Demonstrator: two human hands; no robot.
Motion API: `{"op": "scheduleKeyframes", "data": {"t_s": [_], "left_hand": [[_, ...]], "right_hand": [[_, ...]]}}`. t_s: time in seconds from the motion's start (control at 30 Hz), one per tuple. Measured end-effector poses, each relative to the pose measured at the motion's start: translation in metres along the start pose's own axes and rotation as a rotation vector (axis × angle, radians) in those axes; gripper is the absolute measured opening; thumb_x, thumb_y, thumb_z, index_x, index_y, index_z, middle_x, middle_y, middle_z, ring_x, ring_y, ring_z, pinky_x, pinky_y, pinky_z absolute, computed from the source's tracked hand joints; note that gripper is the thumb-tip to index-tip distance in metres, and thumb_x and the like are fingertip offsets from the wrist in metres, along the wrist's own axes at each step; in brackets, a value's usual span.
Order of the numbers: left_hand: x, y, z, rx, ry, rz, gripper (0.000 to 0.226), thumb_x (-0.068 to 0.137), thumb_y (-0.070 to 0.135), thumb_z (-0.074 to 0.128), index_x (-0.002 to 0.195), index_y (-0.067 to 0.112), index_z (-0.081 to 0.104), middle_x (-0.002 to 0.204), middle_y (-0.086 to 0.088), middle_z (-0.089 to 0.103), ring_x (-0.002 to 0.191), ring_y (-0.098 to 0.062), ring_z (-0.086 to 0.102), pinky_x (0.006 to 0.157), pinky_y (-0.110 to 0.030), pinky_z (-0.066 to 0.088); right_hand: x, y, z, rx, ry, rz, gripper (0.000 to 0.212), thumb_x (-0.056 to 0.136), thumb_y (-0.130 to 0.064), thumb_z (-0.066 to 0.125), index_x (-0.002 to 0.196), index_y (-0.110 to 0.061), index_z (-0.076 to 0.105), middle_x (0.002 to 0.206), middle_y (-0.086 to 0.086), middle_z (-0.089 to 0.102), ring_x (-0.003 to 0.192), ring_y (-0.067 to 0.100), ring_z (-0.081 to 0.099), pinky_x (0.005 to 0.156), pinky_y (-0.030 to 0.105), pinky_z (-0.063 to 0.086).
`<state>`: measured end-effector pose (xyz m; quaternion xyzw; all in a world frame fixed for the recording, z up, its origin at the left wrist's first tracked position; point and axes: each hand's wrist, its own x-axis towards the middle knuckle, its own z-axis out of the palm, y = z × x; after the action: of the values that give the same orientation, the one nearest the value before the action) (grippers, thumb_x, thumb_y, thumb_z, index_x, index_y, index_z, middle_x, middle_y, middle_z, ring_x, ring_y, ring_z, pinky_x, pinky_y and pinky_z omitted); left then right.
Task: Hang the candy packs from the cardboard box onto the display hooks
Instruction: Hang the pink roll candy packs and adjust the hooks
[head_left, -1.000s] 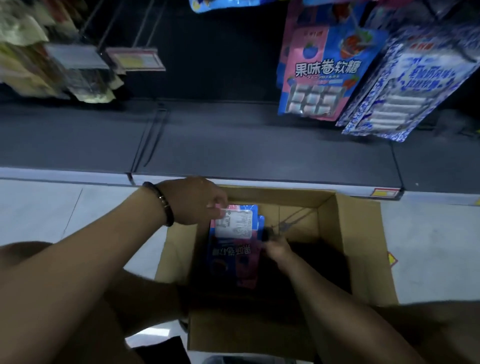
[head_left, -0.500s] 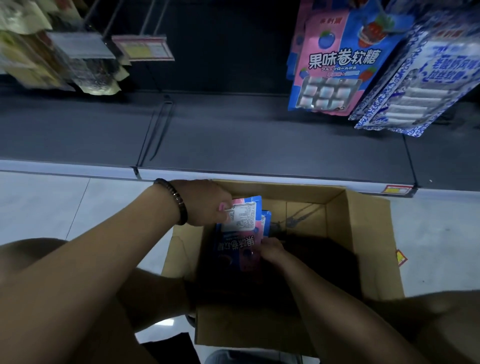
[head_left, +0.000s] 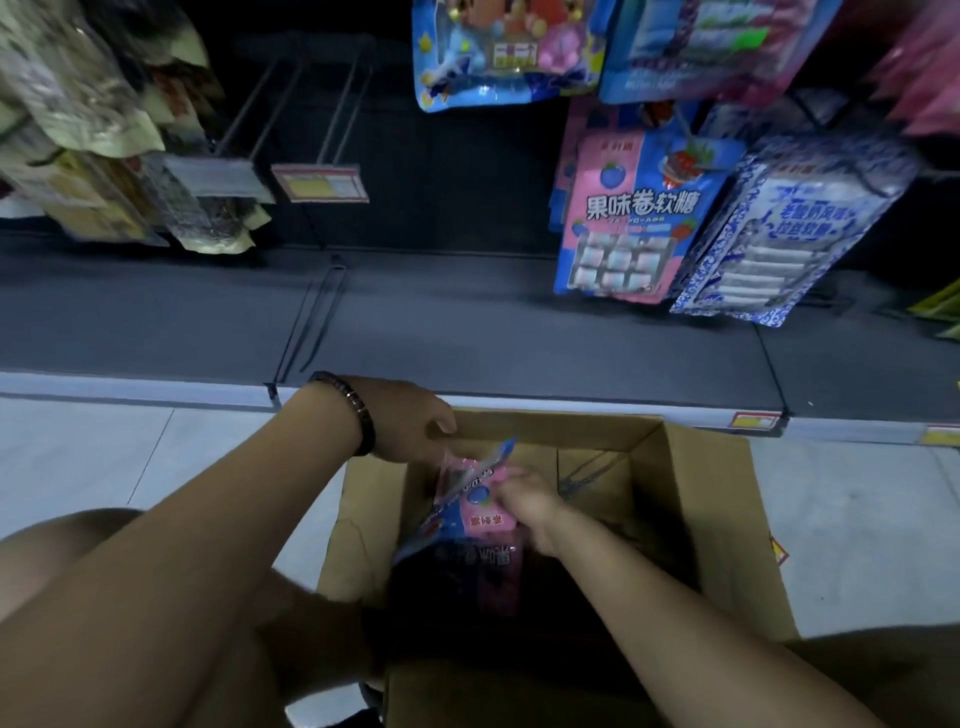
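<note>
Gripping candy packs (head_left: 470, 512) with both hands, left hand (head_left: 410, 421) at cardboard box (head_left: 727, 530) rim, right hand (head_left: 524, 499) inside

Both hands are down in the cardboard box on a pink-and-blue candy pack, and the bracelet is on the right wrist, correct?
Not quite: the head view shows the dark beaded bracelet on the left wrist, not the right. The rest holds: the left hand and right hand are both at the pink-and-blue candy pack inside the cardboard box.
</note>
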<state>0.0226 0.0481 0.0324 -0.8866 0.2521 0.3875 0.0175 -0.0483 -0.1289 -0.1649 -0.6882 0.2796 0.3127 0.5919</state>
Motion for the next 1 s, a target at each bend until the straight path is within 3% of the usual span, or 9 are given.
{"op": "scheduleKeyframes", "data": {"t_s": [0.13, 0.23, 0.33, 0.4, 0.53, 0.67, 0.77, 0.87, 1.0], "left_hand": [[-0.007, 0.005, 0.003, 0.011, 0.002, 0.008, 0.071, 0.095, 0.057, 0.068, 0.154, 0.025, 0.047, 0.152, 0.001, 0.054, 0.133, -0.020, 0.054, 0.113, -0.036, 0.046], [-0.014, 0.012, 0.004, -0.010, -0.016, 0.076, 0.071, 0.091, 0.052, 0.076, 0.153, 0.028, 0.049, 0.152, 0.005, 0.055, 0.133, -0.017, 0.053, 0.111, -0.031, 0.044], [-0.016, 0.015, 0.009, -0.248, -0.123, 0.223, 0.078, 0.083, 0.055, 0.084, 0.149, 0.036, 0.048, 0.148, 0.015, 0.057, 0.138, -0.011, 0.053, 0.115, -0.035, 0.044], [-0.012, 0.018, 0.012, -0.278, 0.019, 0.279, 0.076, 0.080, 0.060, 0.083, 0.145, 0.039, 0.049, 0.141, 0.016, 0.062, 0.129, -0.008, 0.060, 0.110, -0.037, 0.051], [0.000, 0.035, 0.006, -0.169, 0.519, 0.213, 0.028, 0.103, 0.039, 0.062, 0.129, 0.029, 0.064, 0.127, 0.004, 0.070, 0.111, -0.015, 0.065, 0.087, -0.030, 0.053], [0.013, 0.033, -0.009, -0.259, 0.772, 0.112, 0.007, 0.100, 0.030, 0.064, 0.103, 0.028, 0.069, 0.102, 0.005, 0.078, 0.092, -0.019, 0.070, 0.069, -0.029, 0.046], [0.022, 0.032, -0.021, -0.428, 0.873, 0.088, 0.014, 0.100, 0.031, 0.065, 0.089, 0.025, 0.070, 0.082, 0.008, 0.074, 0.078, -0.009, 0.067, 0.065, -0.028, 0.043], [0.028, 0.035, -0.034, -0.571, 0.937, 0.099, 0.019, 0.098, 0.031, 0.070, 0.081, 0.022, 0.071, 0.073, 0.006, 0.072, 0.073, -0.007, 0.067, 0.062, -0.026, 0.048], [0.029, 0.045, -0.042, -0.655, 0.966, 0.154, 0.022, 0.101, 0.028, 0.069, 0.079, 0.029, 0.069, 0.080, 0.004, 0.074, 0.079, -0.011, 0.072, 0.062, -0.025, 0.052]], "right_hand": [[-0.043, -0.042, -0.024, 0.007, -0.057, -0.040, 0.015, 0.108, -0.010, 0.052, 0.117, -0.009, 0.064, 0.116, 0.020, 0.075, 0.096, 0.030, 0.076, 0.090, 0.050, 0.064], [-0.080, -0.075, -0.051, 0.057, -0.099, -0.063, 0.022, 0.109, -0.016, 0.049, 0.124, -0.004, 0.062, 0.108, 0.022, 0.079, 0.099, 0.032, 0.079, 0.094, 0.052, 0.063], [-0.111, -0.110, -0.077, 0.135, -0.146, -0.047, 0.026, 0.111, -0.015, 0.045, 0.121, 0.001, 0.062, 0.105, 0.025, 0.079, 0.101, 0.037, 0.079, 0.097, 0.053, 0.061], [-0.125, -0.130, -0.093, 0.138, -0.150, -0.045, 0.027, 0.111, -0.016, 0.044, 0.124, 0.002, 0.061, 0.109, 0.026, 0.078, 0.104, 0.040, 0.078, 0.100, 0.054, 0.059], [-0.137, -0.148, -0.118, 0.136, -0.178, -0.031, 0.034, 0.111, -0.020, 0.043, 0.134, 0.000, 0.059, 0.116, 0.025, 0.077, 0.107, 0.041, 0.077, 0.093, 0.051, 0.061], [-0.136, -0.154, -0.142, -0.031, -0.124, -0.137, 0.036, 0.111, -0.030, 0.050, 0.131, -0.004, 0.065, 0.114, 0.019, 0.079, 0.107, 0.038, 0.077, 0.096, 0.051, 0.060], [-0.138, -0.166, -0.151, -0.223, 0.047, -0.237, 0.042, 0.111, -0.042, 0.048, 0.106, -0.008, 0.072, 0.106, 0.013, 0.082, 0.100, 0.034, 0.079, 0.103, 0.052, 0.058], [-0.145, -0.176, -0.161, -0.355, 0.153, -0.351, 0.057, 0.113, -0.049, 0.036, 0.094, -0.011, 0.073, 0.108, 0.013, 0.078, 0.094, 0.032, 0.078, 0.088, 0.043, 0.061], [-0.151, -0.179, -0.181, -0.432, 0.335, -0.565, 0.025, 0.107, -0.044, 0.051, 0.107, -0.023, 0.065, 0.107, 0.002, 0.072, 0.097, 0.025, 0.072, 0.090, 0.048, 0.058]]}}
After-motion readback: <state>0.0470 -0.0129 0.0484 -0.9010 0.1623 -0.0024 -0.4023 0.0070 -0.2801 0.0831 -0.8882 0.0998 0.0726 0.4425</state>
